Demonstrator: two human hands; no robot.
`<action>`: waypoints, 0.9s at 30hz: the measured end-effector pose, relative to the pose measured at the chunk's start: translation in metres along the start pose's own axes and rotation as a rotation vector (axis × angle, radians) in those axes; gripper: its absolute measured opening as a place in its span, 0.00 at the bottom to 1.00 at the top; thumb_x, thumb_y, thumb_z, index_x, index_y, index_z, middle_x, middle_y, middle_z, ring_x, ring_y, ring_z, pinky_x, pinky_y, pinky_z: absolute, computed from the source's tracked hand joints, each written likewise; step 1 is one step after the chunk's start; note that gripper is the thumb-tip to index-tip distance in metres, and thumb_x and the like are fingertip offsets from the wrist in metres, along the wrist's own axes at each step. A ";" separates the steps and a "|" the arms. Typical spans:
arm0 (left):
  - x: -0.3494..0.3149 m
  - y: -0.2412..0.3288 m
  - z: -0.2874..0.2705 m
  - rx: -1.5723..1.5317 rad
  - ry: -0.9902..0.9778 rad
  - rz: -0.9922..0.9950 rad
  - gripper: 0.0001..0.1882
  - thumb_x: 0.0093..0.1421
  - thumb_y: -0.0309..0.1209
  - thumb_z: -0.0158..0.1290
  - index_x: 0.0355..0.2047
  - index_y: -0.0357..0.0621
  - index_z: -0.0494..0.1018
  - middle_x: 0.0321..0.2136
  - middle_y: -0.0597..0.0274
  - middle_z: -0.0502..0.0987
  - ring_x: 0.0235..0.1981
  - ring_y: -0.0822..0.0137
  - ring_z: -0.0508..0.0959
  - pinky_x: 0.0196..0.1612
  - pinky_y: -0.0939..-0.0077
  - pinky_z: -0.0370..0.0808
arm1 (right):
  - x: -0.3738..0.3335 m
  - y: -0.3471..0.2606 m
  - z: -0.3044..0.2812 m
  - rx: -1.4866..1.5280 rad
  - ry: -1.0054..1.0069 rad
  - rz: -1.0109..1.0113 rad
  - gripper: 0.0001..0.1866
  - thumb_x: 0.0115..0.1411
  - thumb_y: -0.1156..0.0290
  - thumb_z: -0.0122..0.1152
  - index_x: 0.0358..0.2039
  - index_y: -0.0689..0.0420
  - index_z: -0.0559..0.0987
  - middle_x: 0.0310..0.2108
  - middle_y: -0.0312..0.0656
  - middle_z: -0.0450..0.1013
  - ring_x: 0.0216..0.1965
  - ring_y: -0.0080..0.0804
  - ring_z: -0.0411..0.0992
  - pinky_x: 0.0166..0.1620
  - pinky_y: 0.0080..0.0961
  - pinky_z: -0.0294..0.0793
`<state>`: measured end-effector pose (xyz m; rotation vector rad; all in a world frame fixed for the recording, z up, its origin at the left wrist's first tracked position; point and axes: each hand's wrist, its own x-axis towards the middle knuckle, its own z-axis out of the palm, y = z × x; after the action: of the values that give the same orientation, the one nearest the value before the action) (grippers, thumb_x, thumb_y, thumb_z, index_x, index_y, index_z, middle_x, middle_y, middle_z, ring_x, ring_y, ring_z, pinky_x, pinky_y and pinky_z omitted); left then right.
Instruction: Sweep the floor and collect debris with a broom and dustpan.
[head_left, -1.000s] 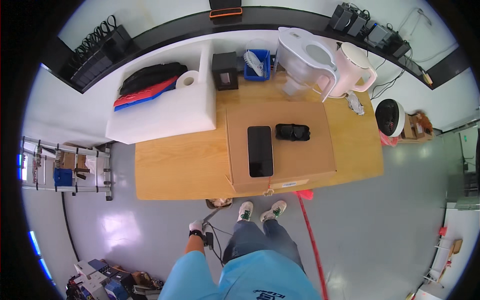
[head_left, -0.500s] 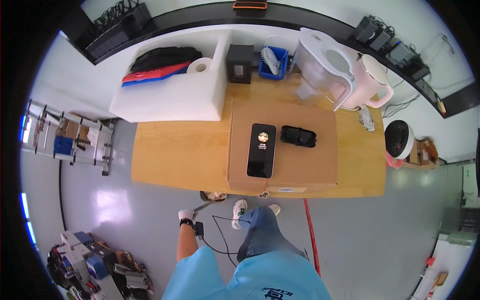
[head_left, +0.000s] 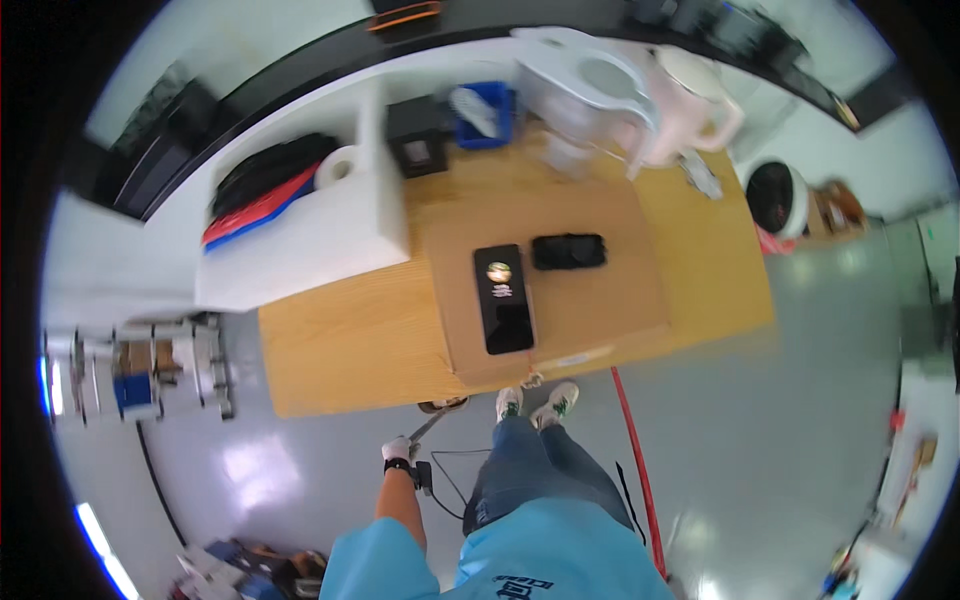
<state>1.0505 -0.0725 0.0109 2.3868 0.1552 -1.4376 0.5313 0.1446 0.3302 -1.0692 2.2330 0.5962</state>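
In the head view, the only one I have, my left hand [head_left: 397,449] is low and left of my legs [head_left: 545,460], its fingers apparently curled narrow around the near end of a flat grey handle [head_left: 428,428]. My right hand is out of the picture, so I cannot tell how it stands or whether it holds anything; the left is the one I see near the handle.

The handle's long axis slants from my grip forward and to the right, toward a dark-rimmed pan [head_left: 430,408] at the front edge of the wooden table [head_left: 340,350]. The pan lies ahead and to the right of my left hand, and just left of my sneakers [head_left: 510,402]. The table edge covers part of it; I cannot make out for certain where handle and pan join.

The handle looks straight, slim and plain, greyish along its length. The pan looks shallow and dark at the rim, with something paler inside, too small and blurred to identify. My hand looks white, as if gloved, with a black band [head_left: 399,465] at the wrist and a small black box [head_left: 423,476] beside it, a dark cable [head_left: 446,507] trailing off toward my legs.
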 end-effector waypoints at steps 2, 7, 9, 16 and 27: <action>-0.019 0.013 0.029 -0.098 0.009 0.017 0.05 0.49 0.22 0.42 0.24 0.32 0.67 0.17 0.53 0.72 0.14 0.64 0.73 0.13 0.76 0.69 | 0.003 -0.027 0.003 0.000 0.037 0.114 0.13 0.50 0.62 0.50 0.20 0.60 0.69 0.12 0.38 0.64 0.13 0.28 0.64 0.17 0.26 0.62; -0.023 0.028 0.054 -0.214 -0.051 0.037 0.06 0.47 0.19 0.42 0.28 0.33 0.66 0.20 0.54 0.70 0.15 0.63 0.73 0.18 0.76 0.74 | 0.029 -0.051 0.047 0.698 -0.199 0.506 0.19 0.46 0.59 0.50 0.25 0.66 0.70 0.16 0.51 0.69 0.16 0.40 0.70 0.22 0.33 0.68; -0.016 0.037 0.060 -0.131 -0.099 0.053 0.06 0.48 0.19 0.42 0.28 0.34 0.65 0.20 0.54 0.70 0.15 0.63 0.72 0.18 0.77 0.75 | 0.044 -0.056 0.082 0.663 -0.114 0.441 0.21 0.49 0.55 0.48 0.29 0.64 0.71 0.27 0.58 0.69 0.35 0.53 0.67 0.38 0.40 0.65; 0.008 0.044 0.060 0.068 -0.340 -0.018 0.08 0.52 0.28 0.41 0.26 0.34 0.65 0.18 0.53 0.70 0.14 0.66 0.69 0.16 0.79 0.70 | 0.099 -0.119 0.142 0.651 -0.180 0.425 0.24 0.55 0.50 0.36 0.37 0.60 0.67 0.32 0.59 0.68 0.38 0.56 0.66 0.42 0.43 0.64; -0.013 0.022 0.022 1.583 -0.527 1.130 0.07 0.45 0.26 0.45 0.25 0.43 0.73 0.21 0.56 0.74 0.23 0.62 0.75 0.26 0.72 0.70 | -0.127 -0.052 0.308 0.624 -0.270 0.486 0.21 0.55 0.56 0.38 0.36 0.60 0.68 0.34 0.56 0.69 0.39 0.51 0.67 0.42 0.42 0.64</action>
<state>1.0316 -0.0994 0.0180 1.7523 -2.7262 -1.5013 0.7333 0.3718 0.1840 -0.1259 2.2050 0.1792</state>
